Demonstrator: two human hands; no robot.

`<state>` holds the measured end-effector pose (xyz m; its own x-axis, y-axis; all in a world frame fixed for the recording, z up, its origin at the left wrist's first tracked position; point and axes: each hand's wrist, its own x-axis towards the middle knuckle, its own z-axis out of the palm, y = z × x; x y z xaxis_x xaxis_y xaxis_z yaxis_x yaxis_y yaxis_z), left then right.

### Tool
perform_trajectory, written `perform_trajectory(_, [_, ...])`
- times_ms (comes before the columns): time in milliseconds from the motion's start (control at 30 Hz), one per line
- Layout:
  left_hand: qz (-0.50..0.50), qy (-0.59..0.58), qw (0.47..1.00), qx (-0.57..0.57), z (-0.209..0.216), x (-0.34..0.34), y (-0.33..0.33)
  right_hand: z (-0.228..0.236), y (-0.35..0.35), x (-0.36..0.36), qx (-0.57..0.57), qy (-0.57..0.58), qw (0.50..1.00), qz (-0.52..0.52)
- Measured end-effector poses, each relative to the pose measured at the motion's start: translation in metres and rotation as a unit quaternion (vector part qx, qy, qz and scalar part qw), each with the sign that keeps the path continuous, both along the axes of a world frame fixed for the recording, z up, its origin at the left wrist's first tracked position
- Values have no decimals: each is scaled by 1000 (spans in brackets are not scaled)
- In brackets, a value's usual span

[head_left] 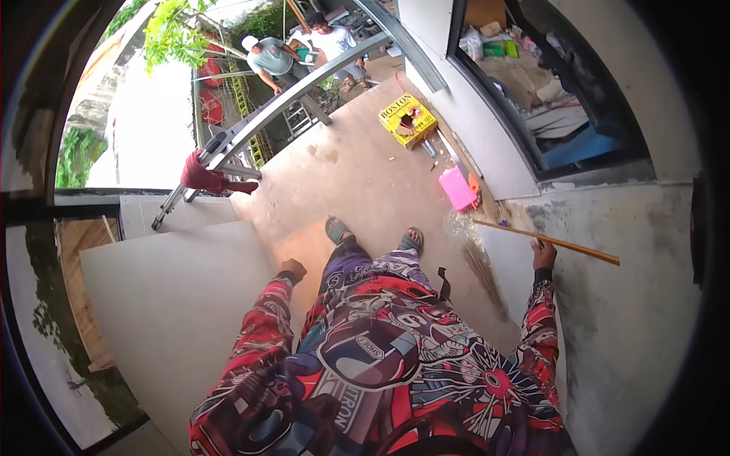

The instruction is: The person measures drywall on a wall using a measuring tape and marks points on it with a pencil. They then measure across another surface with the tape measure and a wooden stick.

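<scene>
My right hand is closed around a long thin yellow-brown strip, close to the grey wall on the right. The strip lies crosswise, its left end over the pink object on the floor. My left hand is curled into a loose fist, with nothing showing in it. It is nearest to the right edge of a large pale board, which leans or lies at my left; which of the two I cannot tell. Below my right hand, a bundle of thin bristles like a broom rests on the floor.
A yellow box with a torn hole stands ahead by the wall, near a bright pink object. A metal frame with a dark red cloth borders the floor's far left. Beyond it are two people. A dark-framed window is at right.
</scene>
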<state>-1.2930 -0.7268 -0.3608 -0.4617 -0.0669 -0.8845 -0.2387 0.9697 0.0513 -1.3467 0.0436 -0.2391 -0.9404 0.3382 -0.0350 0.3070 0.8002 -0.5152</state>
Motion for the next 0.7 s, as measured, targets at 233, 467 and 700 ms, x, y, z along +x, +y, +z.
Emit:
perform_trajectory(233, [108, 188, 974, 70, 63, -38, 151, -7, 26, 10, -4, -29, 999, -23])
perform_trajectory(467, [98, 234, 947, 198, 62, -85, 143, -6, 41, -1, -30, -58, 998, -11])
perform_trajectory(700, [133, 168, 971, 108, 46, -54, 110, -11, 41, 0, -49, -42, 997, -29])
